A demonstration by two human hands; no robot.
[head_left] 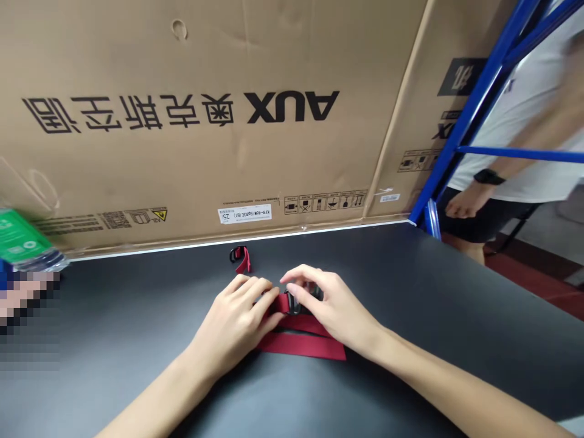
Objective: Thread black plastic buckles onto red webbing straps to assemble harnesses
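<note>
A red strap point(301, 345) lies folded on the dark table, with its flat end toward the right. My left hand point(237, 322) is closed on the upper part of this strap, left of a black buckle point(293, 303). At the buckle's right side is my right hand point(331, 304), thumb and index finger bent close to it; what its other fingers hold is partly hidden. Beyond my left hand lies a small red strap piece point(243, 260) with a black buckle.
Behind the table point(137, 286) stands a large cardboard box point(205, 164) with upside-down print. A blue metal frame point(474, 103) rises at the right, with a person point(524, 158) beyond it. A green-labelled bottle point(27, 240) is at the left edge.
</note>
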